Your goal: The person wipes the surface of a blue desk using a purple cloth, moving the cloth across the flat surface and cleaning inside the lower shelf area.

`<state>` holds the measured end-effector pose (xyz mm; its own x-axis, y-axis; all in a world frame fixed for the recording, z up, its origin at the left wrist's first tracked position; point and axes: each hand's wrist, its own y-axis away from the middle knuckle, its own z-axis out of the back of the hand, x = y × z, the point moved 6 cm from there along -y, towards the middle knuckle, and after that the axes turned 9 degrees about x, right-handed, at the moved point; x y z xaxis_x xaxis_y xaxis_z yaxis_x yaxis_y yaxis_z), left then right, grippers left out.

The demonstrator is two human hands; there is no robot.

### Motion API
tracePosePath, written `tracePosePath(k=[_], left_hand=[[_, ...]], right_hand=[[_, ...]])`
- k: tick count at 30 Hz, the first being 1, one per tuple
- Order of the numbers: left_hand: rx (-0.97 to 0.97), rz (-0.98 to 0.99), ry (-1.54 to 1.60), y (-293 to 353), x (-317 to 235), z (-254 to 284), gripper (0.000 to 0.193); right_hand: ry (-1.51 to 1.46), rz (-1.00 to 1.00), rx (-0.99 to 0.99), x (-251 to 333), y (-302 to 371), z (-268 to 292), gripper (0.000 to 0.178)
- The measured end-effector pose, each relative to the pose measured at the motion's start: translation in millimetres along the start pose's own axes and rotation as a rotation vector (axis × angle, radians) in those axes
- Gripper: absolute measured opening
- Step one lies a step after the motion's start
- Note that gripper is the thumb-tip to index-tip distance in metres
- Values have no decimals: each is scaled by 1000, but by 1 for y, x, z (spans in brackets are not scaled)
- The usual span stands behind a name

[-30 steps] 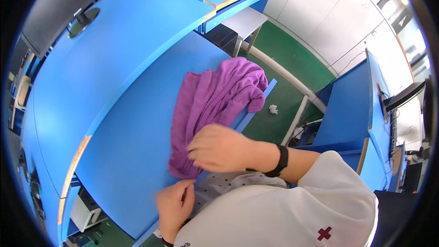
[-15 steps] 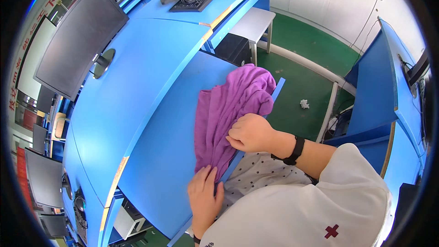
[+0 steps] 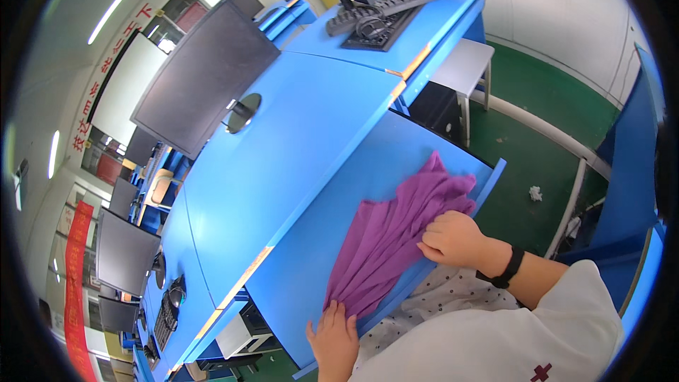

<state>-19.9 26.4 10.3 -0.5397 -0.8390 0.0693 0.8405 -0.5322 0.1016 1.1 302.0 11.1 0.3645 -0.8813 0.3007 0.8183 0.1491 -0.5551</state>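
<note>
A crumpled purple cloth (image 3: 389, 233) lies on the blue pull-out shelf (image 3: 293, 304) in front of me, bunched into long folds. Its near right edge is gripped by my right hand (image 3: 456, 239), which is curled into a fist and wears a black band at the wrist. At the cloth's lower left end rests my left hand (image 3: 335, 339), fingers stretched out with their tips on the fabric. The fabric inside the right fist is hidden.
Above the shelf runs a blue desk (image 3: 283, 148) bearing a monitor (image 3: 205, 78). Keyboards (image 3: 396, 10) and a coiled cable lie at its far end. A grey stool (image 3: 463, 67) stands beyond the shelf, and a crumpled white scrap (image 3: 535, 193) lies on the green floor.
The view has shifted, so the scene sits lower and further right. The cloth's far end has spread from a rounded bunch into a flatter, pointed shape. Both hands stay at the cloth.
</note>
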Motion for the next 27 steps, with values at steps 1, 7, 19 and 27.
tracePosePath(k=[1, 7, 19, 27], left_hand=[[36, 44, 23, 4, 9, 1, 41], [78, 204, 78, 47, 81, -15, 37], [228, 245, 284, 6, 135, -8, 67], [473, 123, 344, -97, 112, 6, 86]], right_hand=[[7, 0, 15, -1, 3, 2, 24], [24, -9, -8, -1, 2, -1, 25], [-18, -93, 9, -5, 3, -4, 25], [-31, -184, 13, -5, 1, -7, 29]])
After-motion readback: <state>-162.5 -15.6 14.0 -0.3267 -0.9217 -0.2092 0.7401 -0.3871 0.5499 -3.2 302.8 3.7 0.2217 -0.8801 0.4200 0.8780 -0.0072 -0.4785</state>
